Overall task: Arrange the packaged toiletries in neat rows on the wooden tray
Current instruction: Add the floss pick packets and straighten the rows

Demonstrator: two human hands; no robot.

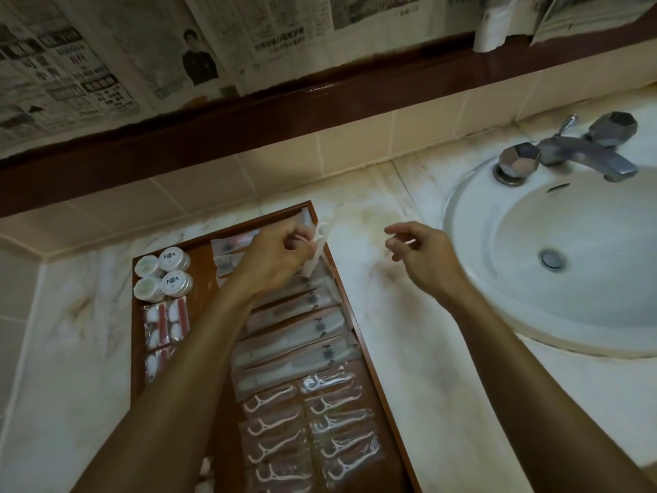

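head view looks down on a wooden tray [359, 311] lying on a pale marble bench [401, 314] beside a round sink [480, 307]. the left hand [273, 257] hangs above the tray's far right corner, its fingers [295, 236] curled and pinching a wrapped floss pick [317, 240] whose white fork pokes out past the tray rim. the right hand [423, 254] hovers over bare bench between tray and sink, fingers loosely bent and spread, holding nothing that can be made out.

most of the tray looks filled already: round soap packs [163, 275] at the far left, cotton-swab packets [165, 322] below them, long sachets [295, 336] stacked in a column down the right side, and two columns of floss picks [309, 432] at the near end. so the job seems close to done, with this held packet among the last.

to place it well, bring it down to the near columns and match their lie: fork to the left, handle to the right, long edge parallel to its neighbours. lower it flat rather than dropping it, since the slick wrappers probably slide. the free right hand can steady the row and nudge edges flush. mind the forearm crossing the sachets; a brushed sleeve of film could skew the whole column.
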